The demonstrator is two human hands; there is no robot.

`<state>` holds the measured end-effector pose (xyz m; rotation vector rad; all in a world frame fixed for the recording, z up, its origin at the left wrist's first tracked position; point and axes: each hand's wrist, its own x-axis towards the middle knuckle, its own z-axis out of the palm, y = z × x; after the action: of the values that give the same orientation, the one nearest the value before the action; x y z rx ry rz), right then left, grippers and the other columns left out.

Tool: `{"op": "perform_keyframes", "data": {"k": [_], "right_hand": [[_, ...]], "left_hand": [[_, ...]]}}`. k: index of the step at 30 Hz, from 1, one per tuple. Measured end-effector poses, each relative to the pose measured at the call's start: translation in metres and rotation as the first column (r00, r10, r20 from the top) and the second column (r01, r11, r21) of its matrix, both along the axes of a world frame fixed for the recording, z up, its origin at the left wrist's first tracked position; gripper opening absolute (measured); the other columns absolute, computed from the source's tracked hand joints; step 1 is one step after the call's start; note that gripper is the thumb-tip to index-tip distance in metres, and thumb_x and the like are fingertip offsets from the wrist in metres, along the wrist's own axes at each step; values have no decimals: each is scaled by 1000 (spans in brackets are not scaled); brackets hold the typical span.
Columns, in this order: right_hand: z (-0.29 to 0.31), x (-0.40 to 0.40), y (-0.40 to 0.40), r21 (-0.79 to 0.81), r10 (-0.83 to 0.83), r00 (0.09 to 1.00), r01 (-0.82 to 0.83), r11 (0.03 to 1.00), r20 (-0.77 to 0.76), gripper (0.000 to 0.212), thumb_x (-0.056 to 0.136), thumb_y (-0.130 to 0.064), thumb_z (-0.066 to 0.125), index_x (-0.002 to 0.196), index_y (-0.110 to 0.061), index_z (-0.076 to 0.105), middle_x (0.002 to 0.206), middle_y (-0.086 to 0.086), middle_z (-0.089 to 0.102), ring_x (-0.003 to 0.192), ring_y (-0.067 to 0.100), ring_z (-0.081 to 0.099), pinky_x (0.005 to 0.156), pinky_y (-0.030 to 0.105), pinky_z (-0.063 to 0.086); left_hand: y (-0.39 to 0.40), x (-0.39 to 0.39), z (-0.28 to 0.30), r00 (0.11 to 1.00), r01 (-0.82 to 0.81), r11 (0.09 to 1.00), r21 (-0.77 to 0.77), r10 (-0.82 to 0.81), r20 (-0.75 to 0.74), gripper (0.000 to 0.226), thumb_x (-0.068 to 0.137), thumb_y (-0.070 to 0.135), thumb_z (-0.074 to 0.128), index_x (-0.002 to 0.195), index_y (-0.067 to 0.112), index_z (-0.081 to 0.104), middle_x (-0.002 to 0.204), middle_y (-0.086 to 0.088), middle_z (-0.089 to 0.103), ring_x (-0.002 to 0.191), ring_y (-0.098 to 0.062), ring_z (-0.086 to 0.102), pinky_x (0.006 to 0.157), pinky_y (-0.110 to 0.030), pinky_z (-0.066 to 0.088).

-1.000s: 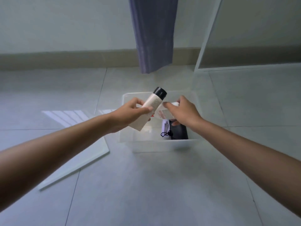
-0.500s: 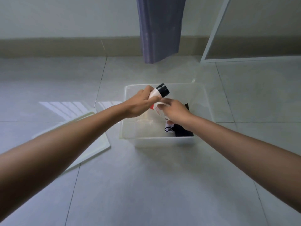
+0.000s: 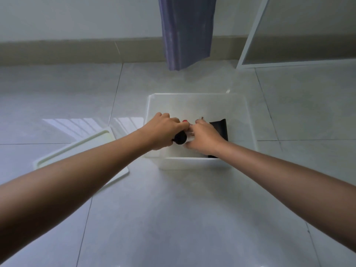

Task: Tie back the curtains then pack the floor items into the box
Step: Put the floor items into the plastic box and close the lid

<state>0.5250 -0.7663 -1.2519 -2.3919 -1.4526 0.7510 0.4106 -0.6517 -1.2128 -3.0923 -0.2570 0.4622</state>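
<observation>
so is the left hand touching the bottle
Touching. The head view shows the left hand curled round the bottle, only its black cap end poking out, inside the box.

Tube body hidden under left hand, only black cap showing; red-marked item under right hand unidentifiable; curtain cut off at top edge.

This looks like a room in a home, plain and almost without furniture. The floor is made of large pale glossy tiles, and window light makes a striped reflection on it. A beige skirting runs along the white wall. A blue-grey curtain hangs down near a white door frame with frosted glass. A clear plastic box stands on the tiles, and its lid lies beside it.
</observation>
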Motion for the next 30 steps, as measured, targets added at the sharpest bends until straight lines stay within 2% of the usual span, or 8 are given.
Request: {"op": "perform_keyframes", "data": {"k": [4, 10, 13, 16, 21, 23, 26, 30], "right_hand": [[-6, -1, -2, -111, 31, 1000, -31, 993, -3, 27, 83, -18, 56, 110, -14, 55, 117, 8, 39, 121, 32, 30, 87, 33, 45], [1, -2, -2, -198, 115, 992, -101, 975, 59, 48, 87, -5, 55, 133, -17, 50, 144, 13, 28, 132, 35, 28, 98, 40, 45], [3, -3, -1, -215, 158, 982, -134, 967, 100, 50, 87, -4, 56, 132, -25, 50, 139, 13, 31, 129, 34, 31, 92, 39, 48], [3, -2, -2, -200, 186, 976, -160, 967, 117, 50, 86, -14, 60, 131, -33, 49, 128, 11, 37, 123, 30, 33, 76, 35, 46], [-3, 0, -1, -147, 86, 984, -63, 987, 153, 46, 80, -17, 70, 123, -24, 53, 120, 8, 43, 110, 28, 48, 74, 35, 48], [-4, 2, -2, -148, 32, 994, -16, 989, 107, 34, 80, -15, 69, 111, -23, 58, 119, 8, 42, 92, 26, 58, 73, 34, 50], [-5, 0, -5, -198, 94, 995, -98, 975, -30, 14, 84, -19, 64, 98, -21, 65, 111, 8, 50, 83, 21, 60, 71, 27, 51], [3, -6, -7, -289, 214, 956, -267, 919, -202, 25, 91, -27, 57, 115, -25, 65, 97, -1, 54, 92, 17, 53, 72, 24, 43]], "left_hand": [[-9, -1, -5, 996, 55, 997, 58, -50, -76, 65, 86, 0, 53, 140, 27, 32, 119, -6, 50, 65, -23, 45, 58, -32, 36], [-10, 2, -9, 977, 68, 998, -5, -67, -204, 66, 88, -3, 50, 144, 22, 26, 128, -11, 41, 78, -27, 55, 60, -32, 36], [-11, 3, -8, 966, 60, 997, -45, -70, -248, 53, 90, 10, 55, 139, 17, 35, 130, -12, 39, 87, -30, 58, 65, -31, 36], [-11, 3, -9, 964, 23, 998, -65, -39, -262, 44, 93, 12, 52, 135, 17, 43, 129, -11, 39, 78, -26, 50, 67, -32, 38], [-11, 4, -12, 931, 56, 998, 1, -52, -360, 33, 93, 18, 55, 126, 14, 55, 129, -11, 40, 88, -28, 59, 79, -34, 49], [-12, 5, -11, 929, 41, 999, 22, -30, -368, 32, 92, 16, 57, 123, 11, 57, 128, -11, 40, 82, -26, 55, 77, -32, 47], [-13, 5, -11, 924, -14, 1000, -4, 11, -383, 33, 92, 18, 58, 124, 10, 57, 131, -11, 39, 95, -30, 58, 83, -36, 48], [-15, 3, -16, 953, -59, 998, 4, 58, -296, 51, 87, 20, 64, 133, 10, 44, 134, -15, 32, 95, -32, 62, 72, -33, 46]]}}
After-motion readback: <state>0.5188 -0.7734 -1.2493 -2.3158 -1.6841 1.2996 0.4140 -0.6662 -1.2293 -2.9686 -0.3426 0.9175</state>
